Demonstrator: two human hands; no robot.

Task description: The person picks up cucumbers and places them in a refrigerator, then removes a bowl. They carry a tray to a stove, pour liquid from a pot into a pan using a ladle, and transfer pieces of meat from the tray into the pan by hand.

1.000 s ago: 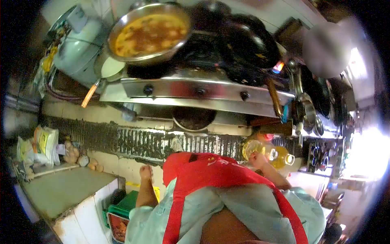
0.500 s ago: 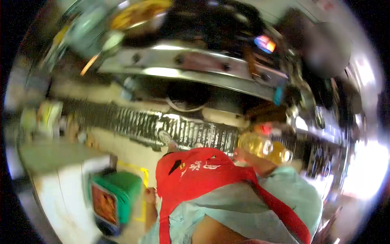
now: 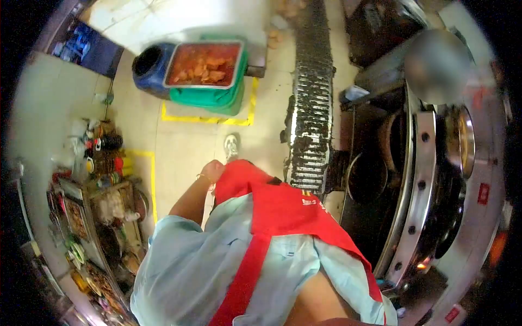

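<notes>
My left hand (image 3: 213, 170) hangs low beside the red apron (image 3: 293, 209), with a thin band at its wrist. Its fingers look curled, and nothing shows in them. My right hand is out of sight, somewhere behind the apron and the pale shirt. Ahead of the left hand, a metal tray (image 3: 235, 48) of chunky food in red sauce rests on a green tub (image 3: 217, 100). Against the tub's left side stands a dark blue barrel (image 3: 148, 81) with a round black opening.
A metal drain grate (image 3: 310, 130) runs along the tiled floor. On the right is a steel stove front (image 3: 421, 217) with knobs, and a small flame burns behind it. A crowded shelf unit (image 3: 98, 212) lines the left. Yellow tape (image 3: 209, 120) marks the floor by the tub.
My view has swung left: the stove has gone from the top to the right side, and the green tub from lower left to upper middle. The yellow oil bottles have left the view.
</notes>
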